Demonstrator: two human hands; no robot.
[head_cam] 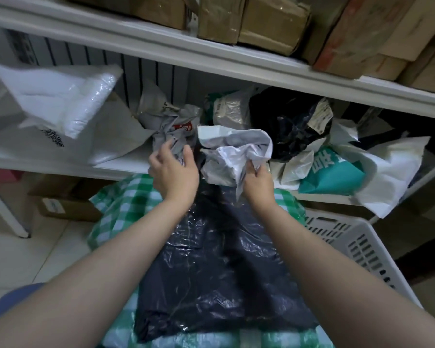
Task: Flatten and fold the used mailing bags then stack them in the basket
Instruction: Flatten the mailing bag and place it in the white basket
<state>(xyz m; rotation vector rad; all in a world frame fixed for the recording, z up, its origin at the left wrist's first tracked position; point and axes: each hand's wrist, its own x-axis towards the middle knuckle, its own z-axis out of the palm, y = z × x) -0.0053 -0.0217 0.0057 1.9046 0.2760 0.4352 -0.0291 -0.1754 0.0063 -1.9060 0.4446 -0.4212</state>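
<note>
Plastic pile on the shelf [126, 163]: loads of mailing bags are still crumpled there across the middle of the frame, so most of the job looks undone.
Right hand [258, 182]: clenched on a scrunched white bag [236, 151], centre frame, which is held just above the shelf edge and not flattened yet.
Left hand [173, 169]: fingers are curled into a crumpled grey bag [171, 131] just left of that; it looks pinched, not lifted.
Done so far: a dark bag [219, 277] is spread fairly flat at lower centre over a green-checked bag [126, 204]. Whether it's been folded can't be told.
Basket [359, 244]: only a white slotted rim is seen at lower right; whether the flat bags sit inside can't be told.
Writing: big white characters are printed on the teal bag [337, 175] at right, partly hidden. A red logo is seen on the grey bag, unreadable. Black print on the flat white mailer [60, 146] at left is too blurred. A shipping label is stuck on the black bag [286, 126], too small to read.
</note>
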